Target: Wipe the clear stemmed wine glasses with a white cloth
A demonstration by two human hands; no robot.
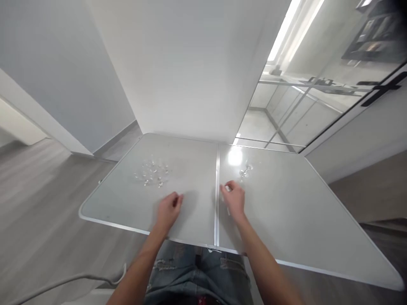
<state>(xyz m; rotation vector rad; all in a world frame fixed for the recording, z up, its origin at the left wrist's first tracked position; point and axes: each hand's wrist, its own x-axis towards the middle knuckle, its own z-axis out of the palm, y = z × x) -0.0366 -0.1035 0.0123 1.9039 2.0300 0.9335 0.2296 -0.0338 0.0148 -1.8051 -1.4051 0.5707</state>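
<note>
My left hand (168, 208) is just above the left half of the table, fingers curled in with thumb and forefinger close together. Whether anything small is between them I cannot make out. Beyond it lies a loose cluster of small clear, shiny pieces (154, 171), like glass or plastic. To the right of the table's centre seam, my right hand (234, 198) is closed in a pinch. A pale bit shows at its fingertips, too small to name. Just past this hand sits a smaller group of clear pieces (244, 173).
The pale folding table (305, 220) has a metal rim and a metal centre seam (217, 199). A white wall (178, 76) rises behind its far edge. At right is a glass-paned door with a black handle (381, 88). A white cable (85, 276) runs at lower left.
</note>
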